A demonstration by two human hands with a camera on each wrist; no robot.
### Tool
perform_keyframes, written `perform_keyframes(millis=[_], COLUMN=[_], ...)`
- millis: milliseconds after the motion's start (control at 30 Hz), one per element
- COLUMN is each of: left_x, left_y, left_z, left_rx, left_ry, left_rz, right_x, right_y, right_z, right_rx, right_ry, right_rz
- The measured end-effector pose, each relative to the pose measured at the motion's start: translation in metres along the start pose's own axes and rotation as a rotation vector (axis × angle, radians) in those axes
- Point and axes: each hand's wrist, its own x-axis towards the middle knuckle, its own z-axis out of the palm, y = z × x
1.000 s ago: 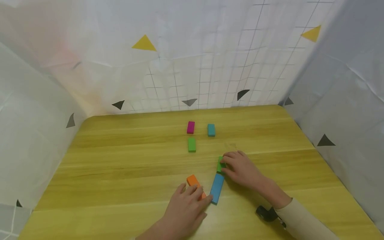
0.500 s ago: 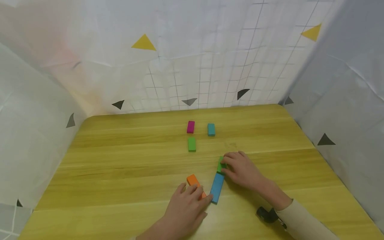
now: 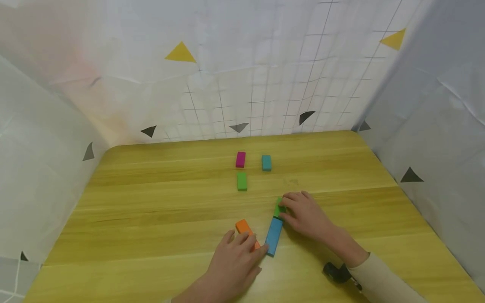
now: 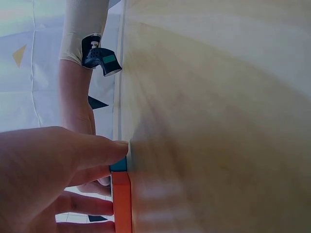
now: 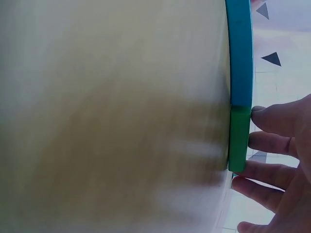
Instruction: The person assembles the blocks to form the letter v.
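An orange block (image 3: 243,227) lies slanted on the wooden table, partly covered by the left hand (image 3: 235,263). That hand rests fingertips on the orange block's top, and one finger reaches the near end of the blue block (image 3: 274,235). A short green block (image 3: 278,204) stands end to end with the blue one, touching it. Over this green block, the right hand (image 3: 307,214) rests its thumb and fingertips on the top. The right wrist view shows the green block (image 5: 238,138) flat on the table, in line with the blue block (image 5: 240,53).
Farther back lie a second green block (image 3: 242,181), a magenta block (image 3: 240,159) and a teal block (image 3: 267,163), apart from one another. White sheeting (image 3: 235,84) with triangle marks surrounds the table (image 3: 151,210). A black wrist camera (image 3: 336,272) hangs below the right sleeve.
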Motion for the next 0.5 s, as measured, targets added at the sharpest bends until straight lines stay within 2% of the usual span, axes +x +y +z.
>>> perform_keyframes(millis=[500], left_x=[-0.0002], left_y=[0.0006], left_z=[-0.0005], left_rx=[0.017], left_ry=[0.013], left_rz=[0.005], right_x=[-0.0025], right_y=[-0.0031], right_z=[0.0007], right_rx=[0.008], right_ry=[0.0], right_rz=[0.022])
